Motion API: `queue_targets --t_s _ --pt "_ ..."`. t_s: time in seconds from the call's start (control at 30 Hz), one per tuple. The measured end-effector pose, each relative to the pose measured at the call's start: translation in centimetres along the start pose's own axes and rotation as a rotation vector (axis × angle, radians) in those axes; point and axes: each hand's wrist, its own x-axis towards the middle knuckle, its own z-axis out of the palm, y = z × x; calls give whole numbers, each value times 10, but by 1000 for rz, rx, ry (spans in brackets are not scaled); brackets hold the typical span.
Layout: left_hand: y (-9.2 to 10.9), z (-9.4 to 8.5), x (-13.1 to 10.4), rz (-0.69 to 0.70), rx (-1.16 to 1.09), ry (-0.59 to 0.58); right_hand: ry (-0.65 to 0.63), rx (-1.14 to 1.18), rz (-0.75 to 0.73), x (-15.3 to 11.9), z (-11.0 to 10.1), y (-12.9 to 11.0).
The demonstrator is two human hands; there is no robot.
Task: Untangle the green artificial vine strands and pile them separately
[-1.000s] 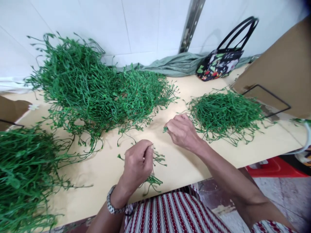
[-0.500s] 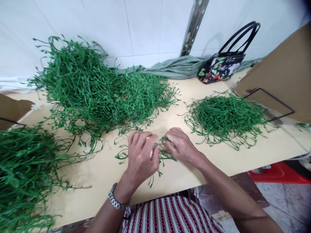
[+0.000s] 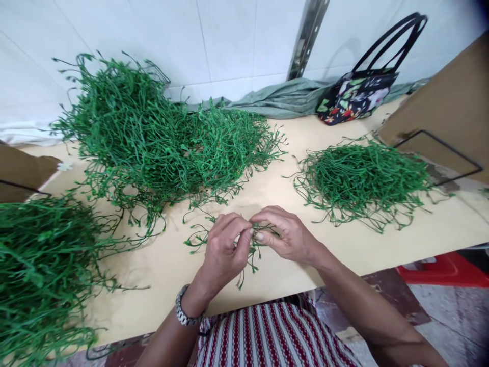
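My left hand (image 3: pixel 227 247) and my right hand (image 3: pixel 288 234) meet fingertip to fingertip over the table. Thumb and index finger of each are pinched on a thin green artificial plant stem, mostly hidden by the fingers. Beneath and around them lie several loose green stems (image 3: pixel 198 238) with small bud-like tips. A tangled pile of the same stems (image 3: pixel 359 173) lies to the right of my right hand. Beyond my left hand spreads a larger heap (image 3: pixel 153 132), and another heap (image 3: pixel 38 270) fills the near left.
The pale table (image 3: pixel 171 290) runs along a white tiled wall. A floral bag (image 3: pixel 357 99) with black handles stands at the back right, near a green cloth (image 3: pixel 275 99). Brown cardboard (image 3: pixel 451 102) with a black wire frame (image 3: pixel 451 150) is at the right; more cardboard (image 3: pixel 26 171) is at the left.
My right hand's fingertips have come in to meet my left hand's. The green piece seen in my right pinch earlier is now mostly hidden. The view has shifted slightly.
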Motion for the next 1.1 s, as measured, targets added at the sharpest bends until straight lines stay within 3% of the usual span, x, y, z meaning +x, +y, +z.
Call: queue_targets --t_s 0.17,0.47,0.77,0.87,1.0,1.1 --pt "4 -1 0 35 65 -52 60 28 -29 0 -1 -3" --pt "6 -12 -1 12 97 -297 67 1 -97 -5 -1 -5" --pt "10 -22 -6 132 82 -510 -193 -116 -174 -12 -5 -10" --pt "6 -32 -9 132 62 -484 -240 -49 -183 -14 -15 -7" --pt "-3 -46 -11 -12 -46 -327 -147 71 -81 -15 -30 0" --pt "-4 -42 -12 -124 -106 -374 -97 143 -17 -14 -29 -2"
